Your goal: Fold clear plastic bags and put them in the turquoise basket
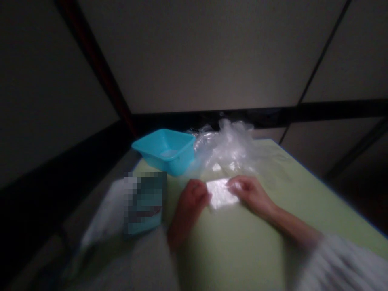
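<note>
Between my hands is a small, shiny clear plastic bag with something whitish showing in it; blur hides what that is. My left hand is closed on the bag's left edge, fingers curled. At the upper right corner, my right hand pinches the same bag between thumb and fingers. The bag is just over the yellow-green table, and whether it touches the surface I cannot tell.
A turquoise plastic basin stands at the back left with something pale inside. Crumpled clear plastic bags lie beside it. At the left are a partly pixelated teal item and a white sheet-like thing. Grey panels rise behind the yellow-green table.
</note>
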Available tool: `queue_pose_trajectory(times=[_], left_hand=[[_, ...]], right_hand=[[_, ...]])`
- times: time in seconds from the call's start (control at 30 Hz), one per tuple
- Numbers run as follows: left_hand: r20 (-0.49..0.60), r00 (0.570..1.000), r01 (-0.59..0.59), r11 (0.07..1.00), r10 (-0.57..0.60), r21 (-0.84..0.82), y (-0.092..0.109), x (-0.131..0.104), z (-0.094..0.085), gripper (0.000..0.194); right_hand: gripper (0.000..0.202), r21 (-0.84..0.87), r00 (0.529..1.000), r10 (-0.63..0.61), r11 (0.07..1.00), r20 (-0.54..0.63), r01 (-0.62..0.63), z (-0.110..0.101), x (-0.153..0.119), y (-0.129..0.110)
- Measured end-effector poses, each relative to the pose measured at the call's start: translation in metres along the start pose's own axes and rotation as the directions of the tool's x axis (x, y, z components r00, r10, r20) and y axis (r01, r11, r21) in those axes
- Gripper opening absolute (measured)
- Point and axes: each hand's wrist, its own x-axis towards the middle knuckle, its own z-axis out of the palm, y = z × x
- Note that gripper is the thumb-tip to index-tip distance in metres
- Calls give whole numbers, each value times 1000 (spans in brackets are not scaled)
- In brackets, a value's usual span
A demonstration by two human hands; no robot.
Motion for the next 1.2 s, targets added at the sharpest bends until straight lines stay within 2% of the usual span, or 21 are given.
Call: queue_pose_trajectory(times=[0.1, 0.2, 0.37, 0.43, 0.53, 0.67, 0.8, 1.03, 1.2], left_hand=[[40, 999, -33, 999, 32, 23, 2, -1, -2, 20], [18, 999, -45, 999, 45, 13, 2, 0, -4, 30], [113, 994, -12, 980, -11, 199, -3, 2, -5, 23], [98, 995, -2, 975, -20, 223, -3, 2, -4, 21], [59, 998, 20, 983, -31, 184, -3, 0, -3, 21], [62, 995, 74, 992, -81, 100, 1, -2, -1, 23], [57, 992, 109, 993, -111, 41, 6, -4, 0, 30], [74, 988, 134, 990, -137, 42, 14, -6, 0, 51], [82, 987, 137, 989, -142, 64, 14, -6, -2, 54]], right_hand=[[15, 7, 1000, -5, 1000, 5, 5, 0, -1, -1], [15, 34, 1000, 7, 999, 10, -8, 1, -1, -1], [17, 44, 998, 21, 999, 58, -23, 2, -2, -3], [18, 11, 996, 17, 1000, 85, -18, 1, -2, -4], [22, -9, 992, -2, 1000, 127, 4, 0, -3, -5], [26, 61, 986, -35, 998, 162, 26, 1, -4, -1], [29, 106, 989, -12, 994, 144, -3, 2, -5, 4], [36, 158, 989, 21, 986, 149, -45, 3, -7, 6], [44, 158, 988, 53, 984, 143, -76, 2, -6, 5]])
